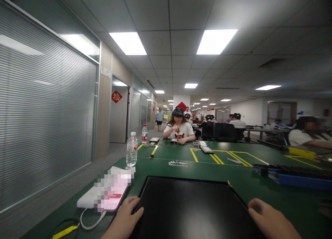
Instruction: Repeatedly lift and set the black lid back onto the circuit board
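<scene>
A large black screen [192, 208] with a thin raised frame lies in front of me, its glossy face up and its near edge cut off by the picture. My left hand [127, 214] grips the left side, thumb over the frame and fingers at the outer edge. At the right side, my right hand [269, 216] is curled against the frame, its fingertips partly hidden. Left of the screen, a lit phone [119, 194] rests against a white box-like object [89, 196]; a white cable [90, 227] runs out beside them.
A water bottle [132, 151] and a red-labelled bottle [144, 133] stand on the green table [160, 166]. Blue trays [303, 180] with dark parts lie at right. A clear plastic bag [178, 163] lies beyond the screen. A person [178, 128] works opposite; another sits at right.
</scene>
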Available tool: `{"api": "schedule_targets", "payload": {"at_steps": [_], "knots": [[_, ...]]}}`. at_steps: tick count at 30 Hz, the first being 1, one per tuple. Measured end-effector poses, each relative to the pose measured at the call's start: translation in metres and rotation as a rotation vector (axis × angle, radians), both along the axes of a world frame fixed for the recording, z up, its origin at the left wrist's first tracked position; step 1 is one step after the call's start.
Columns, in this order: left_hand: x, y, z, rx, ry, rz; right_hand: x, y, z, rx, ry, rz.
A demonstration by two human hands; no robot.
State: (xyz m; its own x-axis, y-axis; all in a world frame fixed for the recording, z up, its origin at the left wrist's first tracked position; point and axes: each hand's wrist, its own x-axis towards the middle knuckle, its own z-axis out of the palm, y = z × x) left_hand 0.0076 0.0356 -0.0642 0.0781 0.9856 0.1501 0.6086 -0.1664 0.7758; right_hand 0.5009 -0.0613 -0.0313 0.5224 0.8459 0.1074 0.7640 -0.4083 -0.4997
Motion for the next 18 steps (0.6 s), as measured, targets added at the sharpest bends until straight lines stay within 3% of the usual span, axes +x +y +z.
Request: {"api": "schedule_targets", "payload": {"at_steps": [5,9,13,18], "knots": [[-0.004,0.002,0.003,0.001,-0.014,-0.073,0.003,0.001,-0.005,0.035,-0.018,-0.007],[-0.004,0.001,0.002,0.026,-0.069,-0.08,0.02,0.006,-0.015,0.073,0.089,-0.03],[-0.003,0.002,-0.002,0.027,-0.12,-0.048,0.042,0.015,-0.031,0.099,0.173,-0.05],[-0.004,-0.001,0.011,-0.057,-0.132,-0.103,0.063,0.027,-0.055,0.127,0.164,-0.022]]}}
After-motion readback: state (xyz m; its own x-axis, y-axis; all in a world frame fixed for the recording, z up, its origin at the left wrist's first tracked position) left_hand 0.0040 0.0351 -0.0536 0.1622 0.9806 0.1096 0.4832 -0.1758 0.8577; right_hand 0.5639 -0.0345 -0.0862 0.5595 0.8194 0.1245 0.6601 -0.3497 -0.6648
